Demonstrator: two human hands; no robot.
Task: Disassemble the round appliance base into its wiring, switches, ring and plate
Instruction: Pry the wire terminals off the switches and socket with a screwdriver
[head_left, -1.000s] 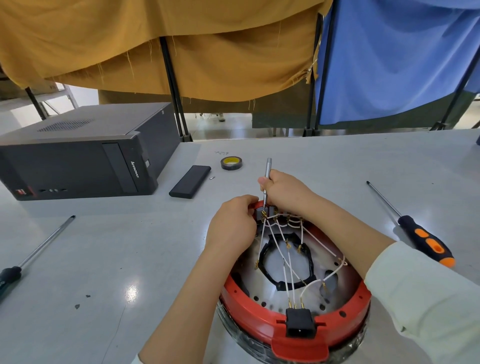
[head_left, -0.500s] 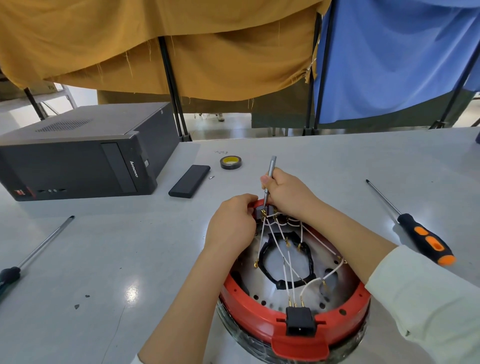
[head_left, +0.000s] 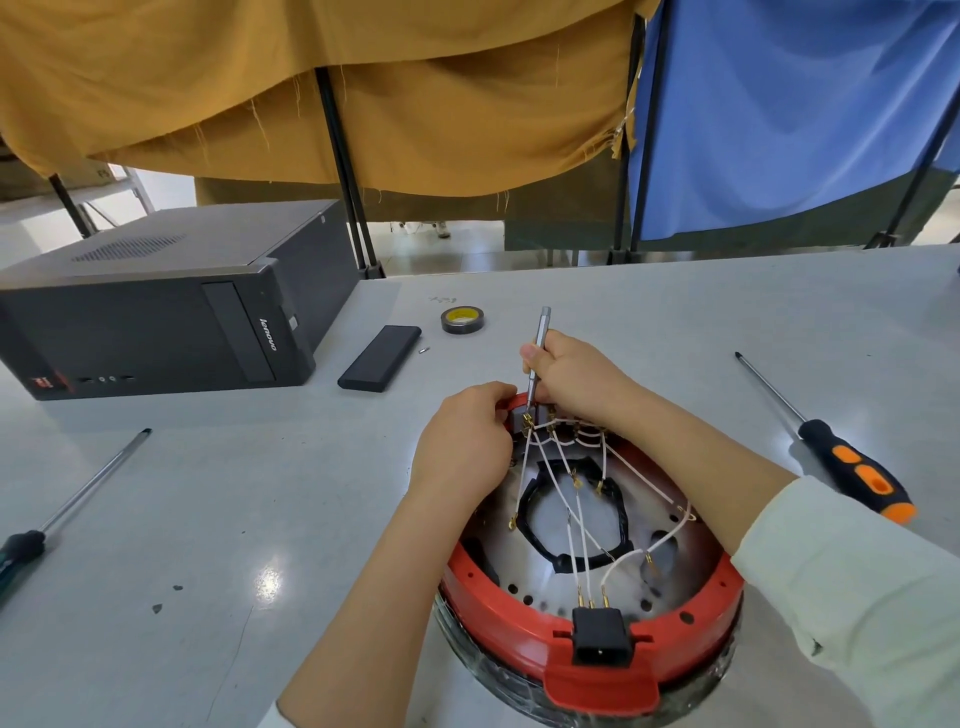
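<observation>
A slim silver screwdriver (head_left: 536, 358) is pinched by the right hand (head_left: 576, 376) at the far rim of the red ring (head_left: 498, 621); the rim is gripped by the curled fingers of the left hand (head_left: 465, 441).

the ring (head_left: 498, 631) is glossy red plastic around a dull perforated metal plate (head_left: 545, 577). the wiring (head_left: 582, 540) wears smooth white insulation with brass-coloured terminals. the table (head_left: 208, 519) is smooth and faintly shiny; ochre cloth (head_left: 311, 93) hangs frayed, matt.

head view, forward and down, close over table (head_left: 156, 519)
</observation>
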